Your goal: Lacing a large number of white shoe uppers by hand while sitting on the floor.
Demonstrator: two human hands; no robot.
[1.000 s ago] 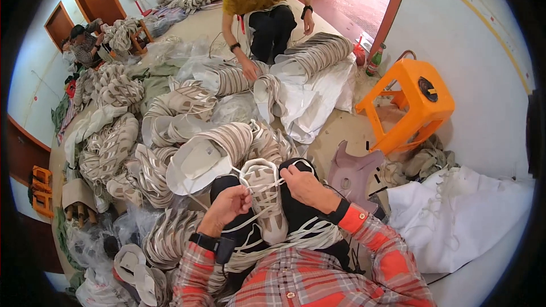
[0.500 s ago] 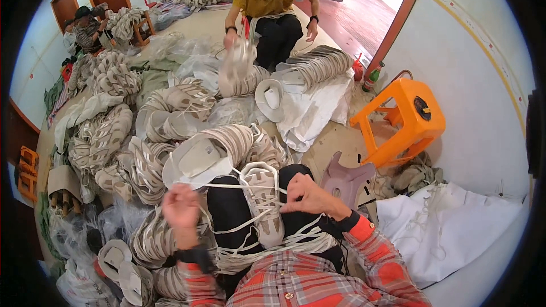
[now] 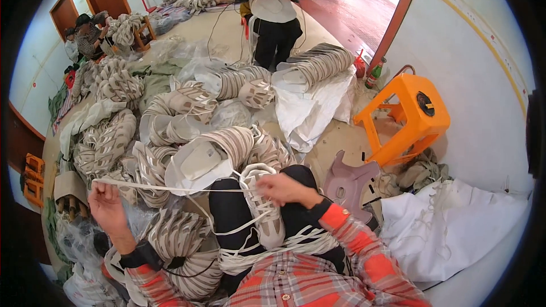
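Note:
A beige and white shoe upper (image 3: 269, 228) lies between my knees, toe toward me. From it a flat off-white shoelace (image 3: 165, 187) stretches taut to the left. My left hand (image 3: 109, 210) is closed on the far end of that lace, out beyond my left knee. Over the upper's eyelets, my right hand (image 3: 278, 189) has its fingers bent together where the lace meets the upper; the fingertips are partly hidden. Another lace strand loops down across my left thigh. A bundle of loose laces (image 3: 242, 262) lies over my lap.
Nested stacks of shoe uppers (image 3: 236, 142) crowd the floor ahead and left. An orange stool (image 3: 406, 102), a mauve plastic stool (image 3: 347, 179) and white cloth (image 3: 449, 227) are on the right. Ahead, a seated person (image 3: 273, 0) holds a pale upper.
My left hand has swung out left, drawing the lace longer. My right hand has moved left onto the upper. The person ahead has raised an upper from the pile.

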